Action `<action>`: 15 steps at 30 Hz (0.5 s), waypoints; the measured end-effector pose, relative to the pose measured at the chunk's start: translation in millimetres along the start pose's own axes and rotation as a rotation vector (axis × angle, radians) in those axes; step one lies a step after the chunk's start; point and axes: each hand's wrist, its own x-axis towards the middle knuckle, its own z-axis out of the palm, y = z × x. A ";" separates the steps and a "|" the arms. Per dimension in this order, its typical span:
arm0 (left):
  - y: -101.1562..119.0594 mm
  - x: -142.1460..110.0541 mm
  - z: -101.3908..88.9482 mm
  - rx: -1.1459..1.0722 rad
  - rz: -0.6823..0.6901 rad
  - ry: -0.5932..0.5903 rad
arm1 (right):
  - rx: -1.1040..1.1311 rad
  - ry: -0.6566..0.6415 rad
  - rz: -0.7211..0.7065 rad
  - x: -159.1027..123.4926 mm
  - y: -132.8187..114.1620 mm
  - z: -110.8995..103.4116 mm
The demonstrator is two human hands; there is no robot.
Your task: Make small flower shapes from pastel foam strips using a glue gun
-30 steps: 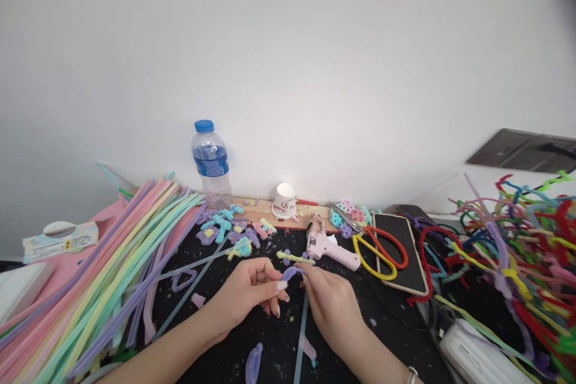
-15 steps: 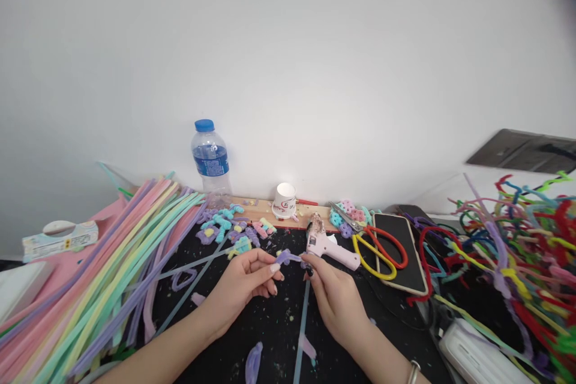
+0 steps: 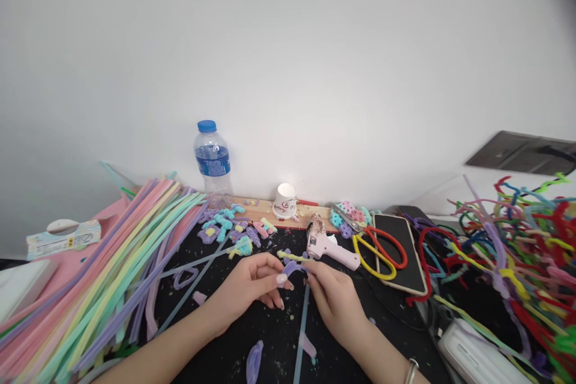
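L hand (image 3: 249,289), R hand (image 3: 336,294) fingers pinching purple strip (image 3: 294,266); glue gun (image 3: 332,249) nr R; room betw. wrists over blk mat (image 3: 270,333).

Forearms (image 3: 166,345) slant inward, left grip (image 3: 245,291) and right grip (image 3: 333,297) pinched close together, the right seemingly thumb-to-finger.

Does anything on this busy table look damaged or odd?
The glue gun stands out: its front end looks brown and grimy, perhaps scorched, while the rest is pale pink. Small scraps also litter the black surface.
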 end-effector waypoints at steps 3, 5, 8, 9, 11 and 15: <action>1.4 -0.5 -0.2 -0.050 0.010 -0.015 | 0.057 0.010 0.038 1.0 1.3 -0.2; 2.1 -0.6 -0.1 -0.075 0.016 -0.020 | 0.088 0.015 0.055 1.8 1.7 -0.6; 2.5 0.2 -0.4 -0.058 0.017 -0.013 | 0.114 0.024 0.047 2.1 1.9 -1.3; 2.3 0.7 -0.7 -0.039 0.018 -0.011 | 0.118 0.025 0.042 1.8 1.9 -1.3; 1.5 1.3 -1.5 0.005 0.020 -0.008 | 0.120 0.026 0.029 1.1 2.0 -1.3; 0.0 0.7 -3.1 0.041 0.020 -0.005 | 0.127 0.015 0.014 0.4 2.3 -0.9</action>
